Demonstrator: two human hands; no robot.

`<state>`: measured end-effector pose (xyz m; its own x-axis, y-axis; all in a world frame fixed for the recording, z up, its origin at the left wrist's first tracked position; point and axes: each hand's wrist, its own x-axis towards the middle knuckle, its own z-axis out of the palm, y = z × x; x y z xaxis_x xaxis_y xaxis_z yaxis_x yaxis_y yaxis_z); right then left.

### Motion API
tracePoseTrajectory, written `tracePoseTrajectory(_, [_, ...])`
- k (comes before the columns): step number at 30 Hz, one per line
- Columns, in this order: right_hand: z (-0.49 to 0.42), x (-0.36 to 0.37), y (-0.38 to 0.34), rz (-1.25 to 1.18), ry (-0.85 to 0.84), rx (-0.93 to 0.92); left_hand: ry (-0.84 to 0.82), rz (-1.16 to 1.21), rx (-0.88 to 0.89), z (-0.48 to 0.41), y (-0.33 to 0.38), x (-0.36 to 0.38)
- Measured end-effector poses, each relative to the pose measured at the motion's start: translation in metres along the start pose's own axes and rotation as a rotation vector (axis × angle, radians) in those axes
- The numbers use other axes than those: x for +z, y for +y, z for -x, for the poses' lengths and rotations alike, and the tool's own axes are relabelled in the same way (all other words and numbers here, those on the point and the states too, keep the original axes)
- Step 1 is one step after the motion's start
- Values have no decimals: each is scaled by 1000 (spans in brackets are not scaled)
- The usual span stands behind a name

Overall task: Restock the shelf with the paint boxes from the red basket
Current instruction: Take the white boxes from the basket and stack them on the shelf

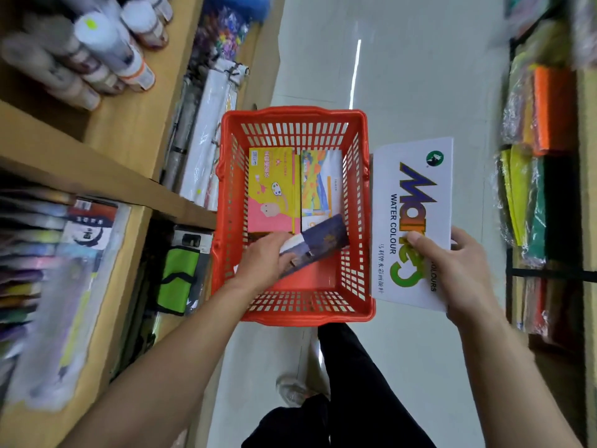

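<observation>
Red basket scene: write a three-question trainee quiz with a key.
1. True or false: the right hand holds the white box outside the red basket.
2. What is the left hand gripping? A) yellow-pink box B) dark box C) green pouch
3. How many boxes lie flat at the basket's far end?

Key: 1 true; 2 B; 3 two, the yellow-pink box and the orange-blue box.

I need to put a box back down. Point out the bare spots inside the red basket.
Bare floor of the red basket lies at its near end, beside the left hand and dark box. The far half is crowded: yellow-pink box and painted box.
</observation>
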<state>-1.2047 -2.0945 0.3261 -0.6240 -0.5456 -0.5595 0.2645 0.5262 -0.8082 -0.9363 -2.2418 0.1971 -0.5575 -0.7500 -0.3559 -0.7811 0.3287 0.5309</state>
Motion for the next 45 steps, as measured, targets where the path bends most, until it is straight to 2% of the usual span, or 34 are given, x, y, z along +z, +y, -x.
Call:
tracePoseTrajectory(7, [61, 27, -47, -53, -159, -41, 312, 321, -175, 92, 44, -119])
tracePoseTrajectory(10, [96, 44, -68, -38, -276, -71, 439, 492, -230, 159, 60, -159])
tracePoseTrajectory(13, [136, 65, -86, -28, -412, -117, 606, 550, -224, 238, 75, -194])
tracePoseTrajectory(18, [210, 106, -109, -17, -620, -201, 898, 743, -321, 358, 84, -237])
tracePoseTrajectory(22, [265, 128, -121, -7, -754, -258, 1153, 799, -355, 433, 81, -267])
tracePoseTrajectory(26, [300, 144, -130, 3, -864, -268, 1287, 799, -476, 469, 61, -294])
tracePoseTrajectory(33, [312, 175, -155, 88, -962, -288, 1290, 818, -640, 450, 8, -315])
tracePoseTrajectory(36, [303, 188, -173, 138, -1006, -278, 1274, 754, -682, 434, -4, -315])
tracePoseTrajectory(40, [289, 205, -195, 213, -1061, -257, 1144, 506, -785, 419, -6, -311])
tracePoseTrajectory(42, [283, 213, -201, 228, -1096, -231, 1079, 480, -774, 424, 2, -304])
tracePoseTrajectory(45, [278, 220, -209, 203, -1157, -193, 930, 320, -789, 438, 22, -284])
